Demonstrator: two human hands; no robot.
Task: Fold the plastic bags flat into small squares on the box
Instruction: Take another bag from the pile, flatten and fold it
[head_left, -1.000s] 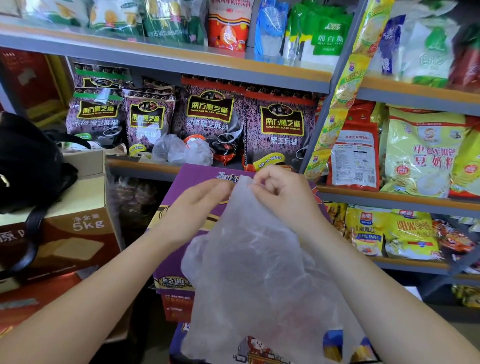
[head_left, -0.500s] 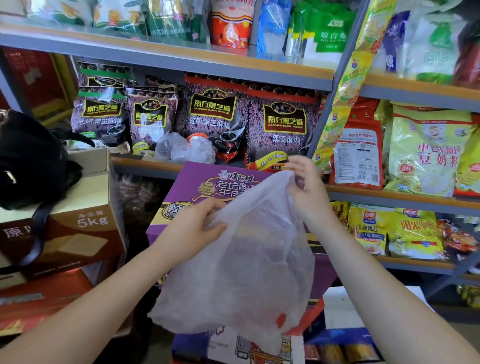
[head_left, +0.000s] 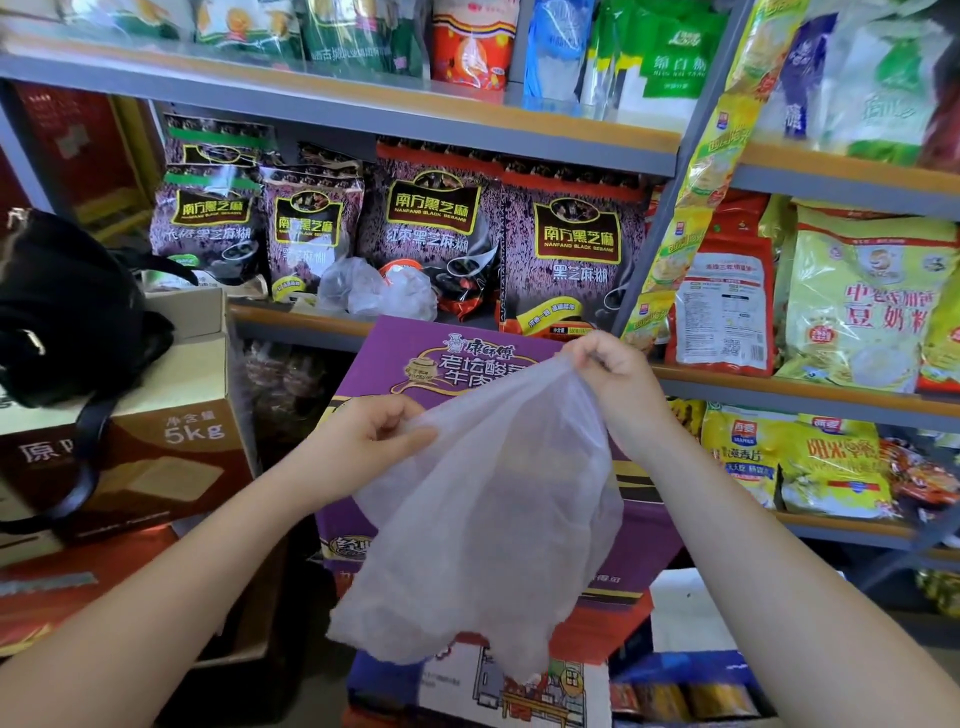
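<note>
A translucent white plastic bag (head_left: 483, 525) hangs in the air over the purple box (head_left: 415, 358), held up by its top edge. My left hand (head_left: 363, 447) pinches the bag's left corner, lower down. My right hand (head_left: 608, 379) grips the right corner, higher and near the box's far edge. The top edge is stretched between the two hands and the bag droops below them, hiding much of the box top. More crumpled clear plastic bags (head_left: 374, 288) lie on the shelf behind the box.
Metal shelves (head_left: 363, 119) packed with food packets rise right behind the box. A brown carton (head_left: 171, 441) with a black bag (head_left: 62, 306) on it stands at the left. More printed boxes (head_left: 519, 686) sit under the purple one.
My hands, close together at the bag's top a second ago, have pulled apart: the right went up and right, the left down and left. The bag's edge is now stretched out.
</note>
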